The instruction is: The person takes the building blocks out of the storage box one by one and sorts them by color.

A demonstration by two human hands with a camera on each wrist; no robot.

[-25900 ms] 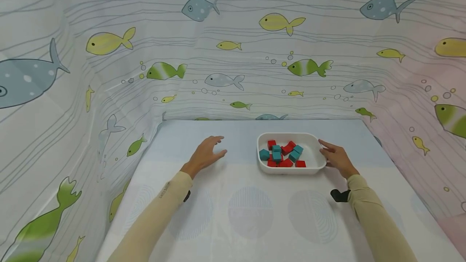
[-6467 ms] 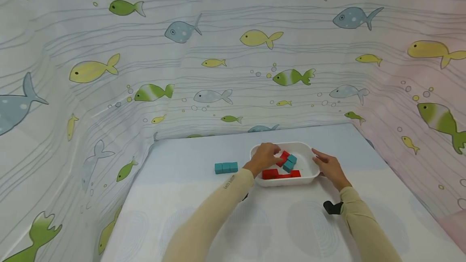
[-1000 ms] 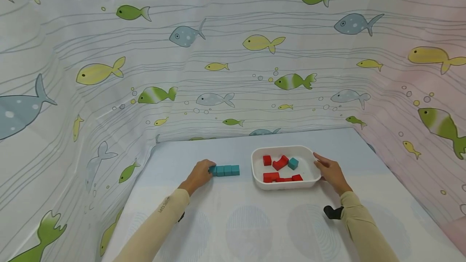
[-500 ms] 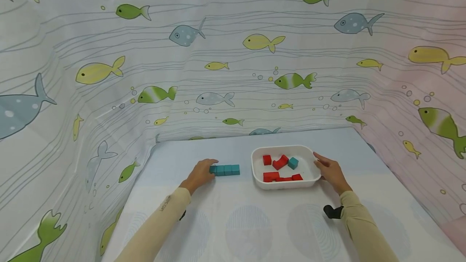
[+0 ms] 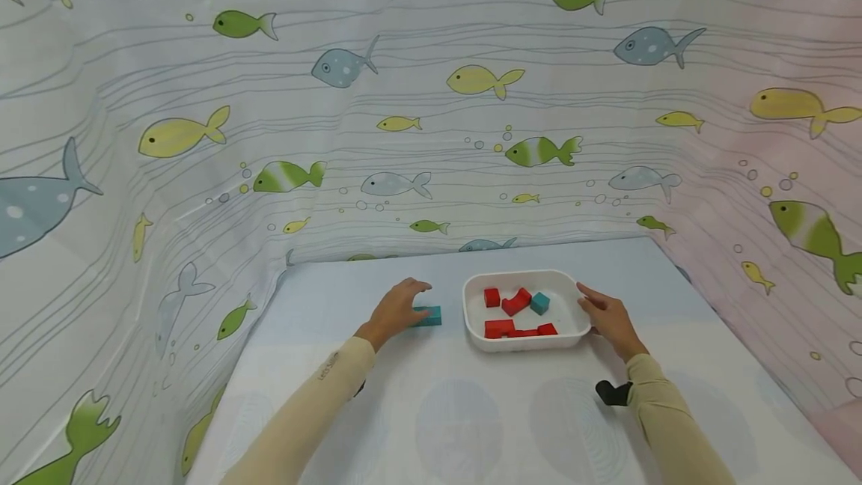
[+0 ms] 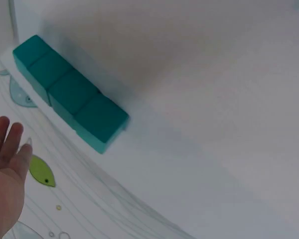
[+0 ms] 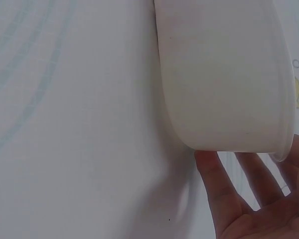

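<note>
My left hand [image 5: 396,311] reaches over the row of teal cubes [image 5: 431,316], covering its left part in the head view. Its fingers are spread and hold nothing. In the left wrist view the cubes [image 6: 74,92] stand side by side on the table, apart from the loosely bent fingers [image 6: 10,144]. With its fingertips against the outer wall and rim, my right hand [image 5: 613,322] holds the right end of a white tray [image 5: 569,314]. Underneath, the right wrist view shows fingers [image 7: 222,194] touching that wall. One teal cube [image 5: 539,303] and several red blocks [image 5: 499,328] lie inside.
A pale table [image 5: 458,425] with faint circle patterns lies under everything. A fish-print curtain [image 5: 417,148] encloses it at the back and both sides. The tray stands just right of the cube row.
Teal cubes from the tray now form a row on the table; one remains inside. Over the last half second my left hand moved right from the row's left end. My right hand stays at the tray.
</note>
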